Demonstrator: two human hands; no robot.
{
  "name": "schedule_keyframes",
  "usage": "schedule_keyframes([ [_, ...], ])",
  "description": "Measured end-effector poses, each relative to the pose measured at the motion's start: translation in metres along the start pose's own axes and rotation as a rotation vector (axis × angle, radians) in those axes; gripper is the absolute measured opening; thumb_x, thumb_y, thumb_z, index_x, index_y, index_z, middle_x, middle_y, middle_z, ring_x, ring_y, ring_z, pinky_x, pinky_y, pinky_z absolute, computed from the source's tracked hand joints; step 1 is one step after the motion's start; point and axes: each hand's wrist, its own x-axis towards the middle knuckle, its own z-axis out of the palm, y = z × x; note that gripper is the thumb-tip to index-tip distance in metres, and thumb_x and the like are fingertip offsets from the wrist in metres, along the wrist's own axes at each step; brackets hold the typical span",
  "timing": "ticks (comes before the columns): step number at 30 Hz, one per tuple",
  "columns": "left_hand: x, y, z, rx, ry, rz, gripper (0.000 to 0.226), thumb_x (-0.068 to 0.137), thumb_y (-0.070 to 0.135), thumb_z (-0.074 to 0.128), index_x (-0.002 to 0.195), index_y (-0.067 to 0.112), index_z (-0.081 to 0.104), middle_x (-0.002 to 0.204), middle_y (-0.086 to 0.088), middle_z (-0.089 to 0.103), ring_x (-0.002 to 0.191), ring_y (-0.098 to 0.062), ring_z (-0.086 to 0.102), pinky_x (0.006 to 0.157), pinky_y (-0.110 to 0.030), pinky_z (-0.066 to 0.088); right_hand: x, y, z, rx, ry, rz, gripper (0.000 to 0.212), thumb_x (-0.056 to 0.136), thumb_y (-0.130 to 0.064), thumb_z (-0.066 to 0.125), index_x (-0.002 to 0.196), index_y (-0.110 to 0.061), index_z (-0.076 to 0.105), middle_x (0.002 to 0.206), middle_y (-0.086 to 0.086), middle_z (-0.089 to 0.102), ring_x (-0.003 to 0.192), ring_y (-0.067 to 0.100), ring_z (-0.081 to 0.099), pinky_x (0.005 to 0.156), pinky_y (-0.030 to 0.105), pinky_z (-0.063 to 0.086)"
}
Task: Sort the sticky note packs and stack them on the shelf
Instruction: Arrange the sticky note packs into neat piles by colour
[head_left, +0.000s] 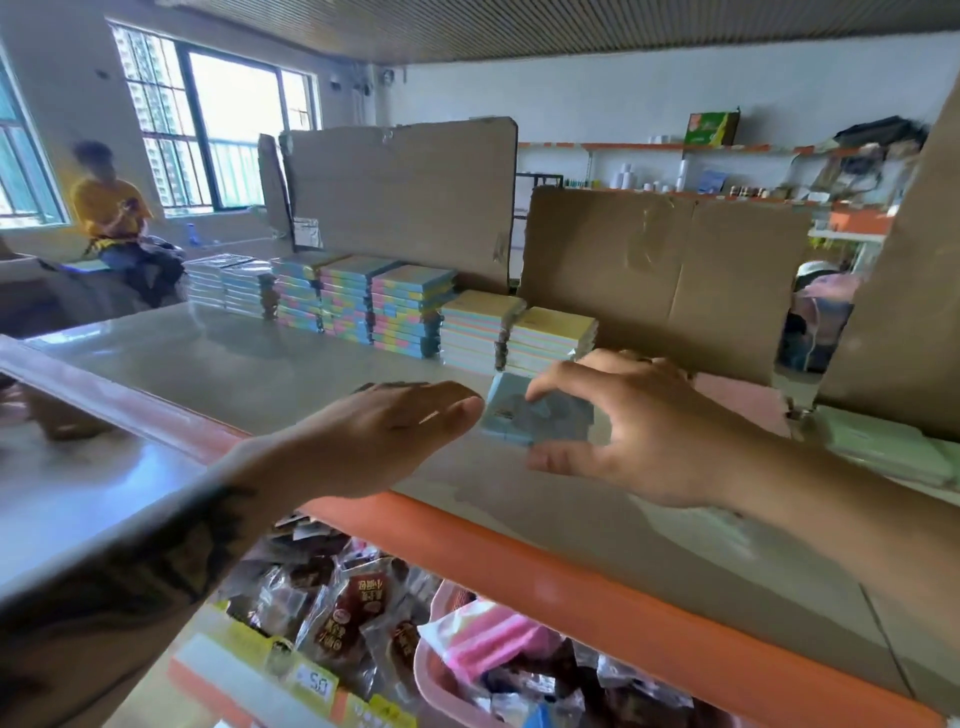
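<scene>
Both hands reach forward over the orange front lip of the shelf (519, 561). On the left, the left hand (384, 431) is held flat, palm down, fingers straight and together, their tips just beside the near left edge of a pale blue sticky note pack (535, 415); whether they touch it cannot be told. A dark tattoo covers the left forearm. From the right, the right hand (623, 431) arches over that pack, index finger on top and thumb at its near edge, pinching it just above the shelf surface.

Behind the pack stand seven stacks of sticky note packs (405, 312) in a row across the shelf, backed by three upright cardboard sheets (405, 197). A few pale green packs (893, 447) lie at the far right.

Below the shelf, snack packets (348, 618) with Chinese writing too blurred to read lie above a yellow price tag (317, 686) with digits I cannot read reliably
</scene>
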Motion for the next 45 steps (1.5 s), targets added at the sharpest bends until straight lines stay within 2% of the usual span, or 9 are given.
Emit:
schedule_keyframes([
  [4, 0.005, -0.070, -0.030, 0.200, -0.024, -0.061, 0.070, 0.093, 0.079, 0.016, 0.134, 0.040, 0.057, 0.126, 0.014, 0.063, 0.117, -0.013, 0.057, 0.102, -0.041, 0.044, 0.050, -0.030, 0.019, -0.044, -0.034, -0.001, 0.069, 0.074, -0.091, 0.039, 0.131, -0.052, 0.042, 0.117, -0.009, 0.055, 0.114, 0.014, 0.048, 0.104, 0.041, 0.036],
  [11, 0.007, -0.215, -0.103, 0.354, -0.064, -0.130, 0.061, 0.099, 0.072, 0.027, 0.142, 0.039, 0.054, 0.141, 0.012, 0.057, 0.130, -0.014, 0.051, 0.108, -0.036, 0.038, 0.174, -0.108, 0.066, -0.037, -0.006, 0.012, 0.064, 0.078, -0.088, 0.039, 0.129, -0.051, 0.043, 0.118, -0.008, 0.055, 0.113, 0.014, 0.048, 0.106, 0.044, 0.035],
  [18, 0.006, -0.341, -0.181, 0.323, -0.134, -0.167, 0.094, 0.065, 0.099, 0.021, 0.143, 0.053, 0.046, 0.150, 0.020, 0.047, 0.138, -0.011, 0.042, 0.117, -0.040, 0.031, 0.317, -0.189, 0.095, -0.090, 0.005, 0.072, 0.058, 0.086, -0.080, 0.049, 0.133, -0.046, 0.047, 0.130, -0.002, 0.053, 0.127, 0.023, 0.044, 0.109, 0.047, 0.032],
  [22, 0.015, -0.388, -0.199, 0.355, -0.163, -0.135, 0.103, 0.056, 0.109, 0.016, 0.143, 0.058, 0.037, 0.152, 0.027, 0.040, 0.141, -0.008, 0.036, 0.117, -0.040, 0.028, 0.390, -0.206, 0.106, -0.126, 0.047, 0.135, 0.052, 0.088, -0.078, 0.051, 0.128, -0.045, 0.048, 0.109, -0.003, 0.049, 0.122, 0.025, 0.045, 0.104, 0.046, 0.030],
  [29, 0.020, -0.411, -0.198, 0.306, -0.162, -0.073, 0.098, 0.060, 0.105, 0.020, 0.146, 0.058, 0.030, 0.156, 0.027, 0.030, 0.144, -0.006, 0.028, 0.118, -0.038, 0.026, 0.477, -0.196, 0.126, -0.252, -0.043, 0.258, 0.056, 0.091, -0.077, 0.048, 0.136, -0.044, 0.044, 0.138, 0.004, 0.056, 0.137, 0.031, 0.040, 0.109, 0.051, 0.024],
  [35, 0.020, -0.414, -0.197, 0.321, -0.159, -0.048, 0.086, 0.071, 0.097, 0.031, 0.147, 0.055, 0.028, 0.157, 0.025, 0.029, 0.146, -0.009, 0.027, 0.117, -0.038, 0.025, 0.500, -0.188, 0.134, -0.197, -0.142, 0.312, 0.055, 0.090, -0.077, 0.051, 0.137, -0.050, 0.044, 0.152, 0.002, 0.051, 0.144, 0.030, 0.037, 0.115, 0.056, 0.017],
  [40, 0.020, -0.418, -0.195, 0.318, -0.141, -0.033, 0.084, 0.071, 0.098, 0.029, 0.144, 0.057, 0.030, 0.155, 0.026, 0.031, 0.145, -0.007, 0.027, 0.118, -0.038, 0.025, 0.504, -0.193, 0.136, -0.088, -0.167, 0.308, 0.047, 0.090, -0.067, 0.064, 0.131, -0.047, 0.055, 0.154, -0.003, 0.049, 0.138, 0.025, 0.046, 0.095, 0.036, 0.023],
  [43, 0.019, -0.416, -0.196, 0.328, -0.143, -0.031, 0.084, 0.072, 0.096, 0.030, 0.145, 0.054, 0.032, 0.153, 0.027, 0.031, 0.144, -0.007, 0.027, 0.116, -0.037, 0.025, 0.503, -0.193, 0.135, -0.109, -0.162, 0.307, 0.048, 0.090, -0.067, 0.064, 0.133, -0.047, 0.055, 0.156, -0.005, 0.047, 0.140, 0.025, 0.044, 0.106, 0.044, 0.026],
  [45, 0.020, -0.418, -0.196, 0.332, -0.144, -0.033, 0.088, 0.069, 0.099, 0.026, 0.145, 0.054, 0.031, 0.153, 0.027, 0.030, 0.144, -0.007, 0.027, 0.116, -0.038, 0.026, 0.503, -0.193, 0.135, -0.143, -0.170, 0.317, 0.050, 0.090, -0.070, 0.061, 0.135, -0.050, 0.053, 0.157, -0.006, 0.045, 0.143, 0.026, 0.041, 0.117, 0.055, 0.019],
])
